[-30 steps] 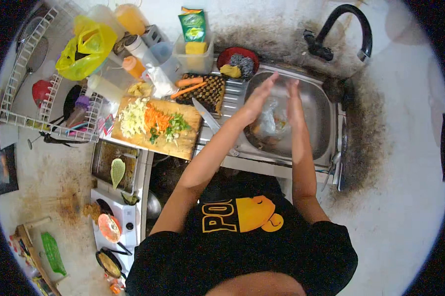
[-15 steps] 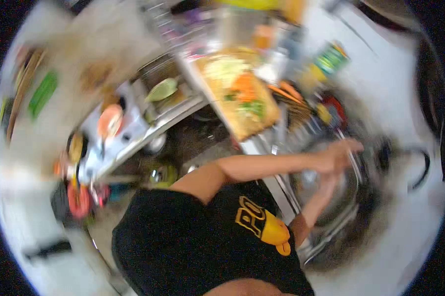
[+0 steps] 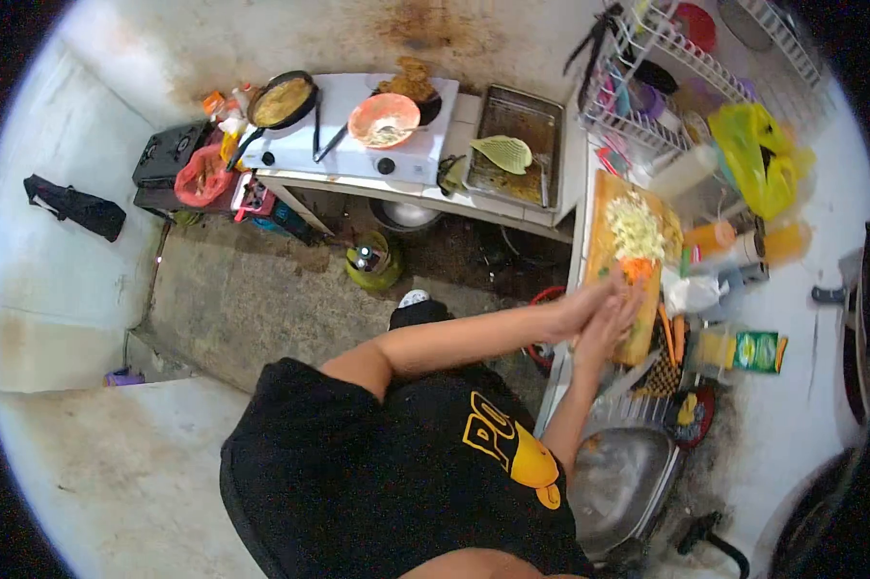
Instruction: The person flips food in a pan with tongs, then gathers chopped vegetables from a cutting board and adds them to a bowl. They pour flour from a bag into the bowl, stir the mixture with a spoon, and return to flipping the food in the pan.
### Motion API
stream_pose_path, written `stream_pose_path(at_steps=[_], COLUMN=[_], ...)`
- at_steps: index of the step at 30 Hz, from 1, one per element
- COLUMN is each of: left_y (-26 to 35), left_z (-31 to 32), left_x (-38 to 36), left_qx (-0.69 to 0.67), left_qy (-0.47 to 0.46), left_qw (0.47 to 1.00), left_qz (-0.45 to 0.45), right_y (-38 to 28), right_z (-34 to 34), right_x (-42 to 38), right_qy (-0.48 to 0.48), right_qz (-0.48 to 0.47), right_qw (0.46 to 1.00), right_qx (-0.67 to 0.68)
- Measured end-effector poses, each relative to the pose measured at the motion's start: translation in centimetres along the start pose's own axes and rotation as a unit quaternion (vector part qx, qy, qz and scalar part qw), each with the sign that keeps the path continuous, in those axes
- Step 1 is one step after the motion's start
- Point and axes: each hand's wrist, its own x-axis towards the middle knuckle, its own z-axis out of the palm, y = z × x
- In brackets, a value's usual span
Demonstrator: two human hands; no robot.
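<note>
The left hand [image 3: 578, 311] and the right hand [image 3: 609, 326] are pressed flat together, palm to palm, and hold nothing. They hang over the near end of the wooden cutting board [image 3: 601, 207], right beside the chopped carrot [image 3: 636, 269], with the pile of chopped cabbage [image 3: 636, 227] a little farther along the board. The sink [image 3: 620, 482] lies behind the hands, close to the person's body.

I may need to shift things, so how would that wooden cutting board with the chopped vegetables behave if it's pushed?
The cutting board looks stiff and would probably slide whole. The loose chopped vegetables piled on it could spill off.
</note>
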Motion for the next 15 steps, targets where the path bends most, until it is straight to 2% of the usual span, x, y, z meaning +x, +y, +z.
stream_pose_path(at_steps=[2, 4, 6, 8, 10, 12, 15], left_y=[6.0, 10.4, 13.7, 16.3, 18.9, 20.9, 23.9], left_z=[-3.5, -8.4, -14.9, -20.0, -23.9, -28.8, -33.7], left_x=[-3.5, -7.2, -10.6, -14.3, -17.5, -20.4, -23.3], left_qx=[-0.016, 0.145, 0.153, 0.123, 0.112, 0.073, 0.015], left_qy=[-0.032, 0.033, 0.107, 0.222, 0.35, 0.397, 0.446], left_qw=[0.998, 0.985, 0.974, 0.947, 0.907, 0.883, 0.862], left_qz=[0.051, 0.09, 0.128, 0.196, 0.206, 0.238, 0.24], right_y=[-1.5, -0.3, -2.6, -6.1, -8.5, -9.9, -12.4], right_z=[3.9, 8.6, 12.4, 16.6, 21.9, 28.6, 37.8], right_x=[0.2, -0.5, 0.6, 2.4, 4.3, 7.0, 10.2], right_qy=[-0.12, -0.156, -0.215, -0.275, -0.262, -0.268, -0.247], right_qz=[0.09, 0.022, 0.026, 0.12, 0.062, -0.023, -0.152], right_qw=[0.987, 0.987, 0.975, 0.951, 0.959, 0.963, 0.953], right_qx=[-0.064, -0.017, 0.049, 0.078, 0.087, 0.028, -0.083])
